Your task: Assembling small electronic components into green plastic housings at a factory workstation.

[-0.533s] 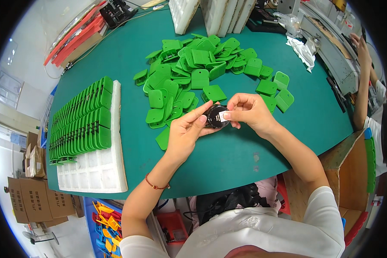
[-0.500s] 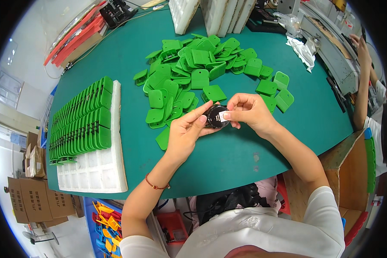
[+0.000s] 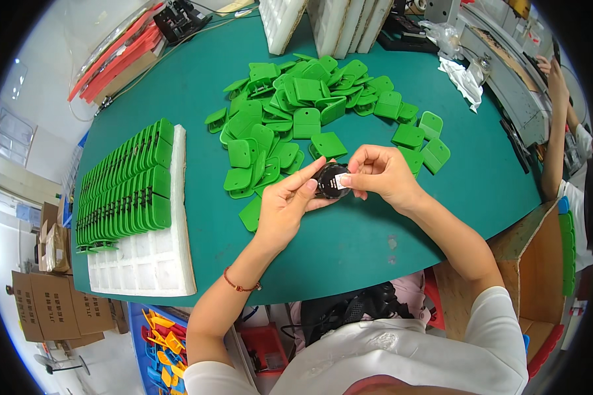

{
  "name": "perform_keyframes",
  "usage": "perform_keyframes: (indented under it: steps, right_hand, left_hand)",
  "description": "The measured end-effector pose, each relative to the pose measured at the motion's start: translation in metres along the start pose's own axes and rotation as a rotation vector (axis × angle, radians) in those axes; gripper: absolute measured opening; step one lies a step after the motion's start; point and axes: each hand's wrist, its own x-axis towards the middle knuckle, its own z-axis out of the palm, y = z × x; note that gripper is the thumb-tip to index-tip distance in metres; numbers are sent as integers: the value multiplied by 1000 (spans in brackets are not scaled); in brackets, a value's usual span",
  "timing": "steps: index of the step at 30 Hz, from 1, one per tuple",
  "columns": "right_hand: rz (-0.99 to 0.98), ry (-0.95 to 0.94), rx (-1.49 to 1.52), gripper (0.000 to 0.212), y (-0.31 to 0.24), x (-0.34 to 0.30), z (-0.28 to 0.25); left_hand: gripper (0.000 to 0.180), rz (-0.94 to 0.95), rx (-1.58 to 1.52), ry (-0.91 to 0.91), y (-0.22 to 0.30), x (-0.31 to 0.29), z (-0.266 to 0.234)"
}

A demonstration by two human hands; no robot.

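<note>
My left hand (image 3: 288, 209) grips a round black disc-shaped part (image 3: 327, 184) by its edge, thumb on top and fingers along the far side. A small white label (image 3: 342, 181) lies on the disc's face. With thumb and forefinger, my right hand (image 3: 383, 174) pinches at that label. Just beyond both hands spreads a loose pile of green plastic clips (image 3: 306, 124). One green clip (image 3: 250, 214) lies partly behind my left hand.
At the left, a white foam tray (image 3: 138, 270) holds rows of green clips (image 3: 122, 197). Foam slabs (image 3: 349, 26) stand at the back. A blue bin (image 3: 140, 342) of coloured clips sits below the table's left. An open cardboard box (image 3: 533, 263) is at right; another person's arm (image 3: 556, 125) shows beyond.
My hands stay almost in place around the black disc. The right thumb and fingers shift very slightly over the label.
</note>
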Motion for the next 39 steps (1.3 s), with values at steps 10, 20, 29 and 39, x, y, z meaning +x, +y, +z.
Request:
perform_keyframes:
  steps: [10, 20, 29, 39]
  right_hand:
    - [-59, -20, -60, 22, 4, -3, 3]
    - [-281, -12, -195, 24, 5, -3, 3]
    - [-646, -15, -490, 17, 7, -6, 6]
    - [-662, -94, -403, 12, 6, -10, 10]
  left_hand:
    - [39, 61, 77, 48, -1, -4, 5]
    - [34, 219, 165, 32, 1, -5, 9]
    - [26, 368, 275, 63, 3, -6, 19]
    - [20, 494, 395, 20, 0, -13, 10]
